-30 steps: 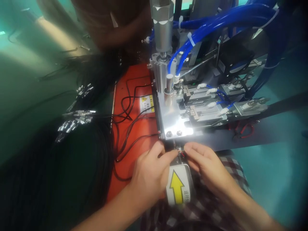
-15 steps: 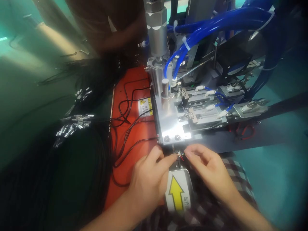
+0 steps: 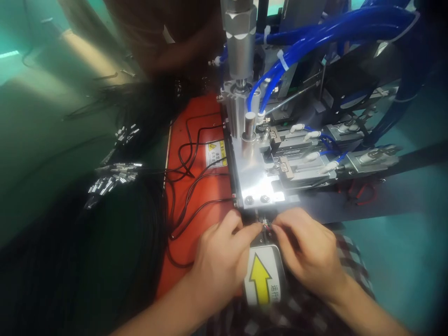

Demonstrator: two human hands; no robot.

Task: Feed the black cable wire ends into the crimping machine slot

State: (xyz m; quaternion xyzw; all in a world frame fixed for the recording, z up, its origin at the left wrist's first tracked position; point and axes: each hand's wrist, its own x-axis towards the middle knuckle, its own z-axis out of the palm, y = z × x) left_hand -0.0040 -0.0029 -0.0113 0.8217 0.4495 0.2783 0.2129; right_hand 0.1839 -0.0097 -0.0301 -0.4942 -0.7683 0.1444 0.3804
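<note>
My left hand (image 3: 220, 256) and my right hand (image 3: 308, 252) meet fingertip to fingertip at a small wired part (image 3: 266, 227) with red strands, just under the front edge of a shiny metal machine block (image 3: 252, 182). Both hands pinch at this part. Below the fingers lies a white plate with a yellow arrow (image 3: 261, 280) pointing toward the machine. What exactly each finger grips is too small to make out.
Black cables (image 3: 189, 186) loop over an orange base (image 3: 196, 140) left of the machine. Blue air hoses (image 3: 315, 32) and a steel cylinder (image 3: 240, 42) rise above. A heap of black cables with metal plug ends (image 3: 115, 172) lies at left. Another person's dark torso (image 3: 164, 32) stands behind.
My right hand has closed in toward the left, its fingers curling over the small part. The view has shifted slightly; the left hand stays where it was.
</note>
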